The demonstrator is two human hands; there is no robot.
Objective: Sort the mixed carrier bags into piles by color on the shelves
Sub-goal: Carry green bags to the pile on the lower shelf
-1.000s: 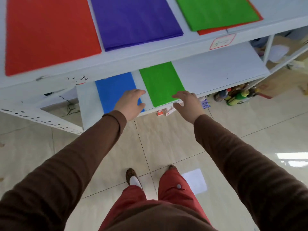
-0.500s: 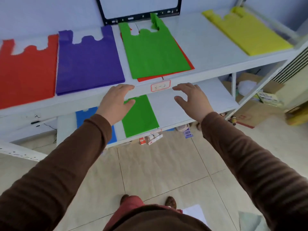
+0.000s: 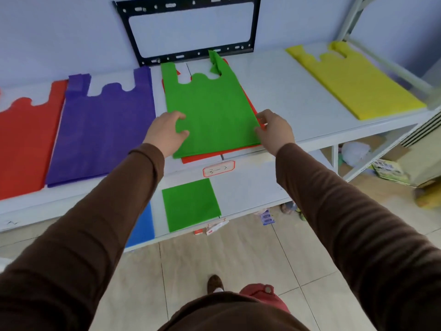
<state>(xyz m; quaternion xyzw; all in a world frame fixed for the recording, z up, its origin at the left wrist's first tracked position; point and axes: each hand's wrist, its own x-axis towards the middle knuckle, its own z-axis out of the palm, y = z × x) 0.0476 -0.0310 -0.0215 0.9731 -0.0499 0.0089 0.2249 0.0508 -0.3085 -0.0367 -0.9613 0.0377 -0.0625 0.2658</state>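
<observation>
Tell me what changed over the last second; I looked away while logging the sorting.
Both hands rose from the lower shelf to the upper one. The left hand now rests on the left edge of the flat green carrier bag; the right hand pinches its right edge. The green bag has not shifted from atop the red bag; the purple and yellow bags are unmoved.

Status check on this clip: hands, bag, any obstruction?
Left hand and right hand at opposite side edges of the top green bag, fingers on it. It lies on a red bag, upper shelf. Nothing in the way.
</observation>
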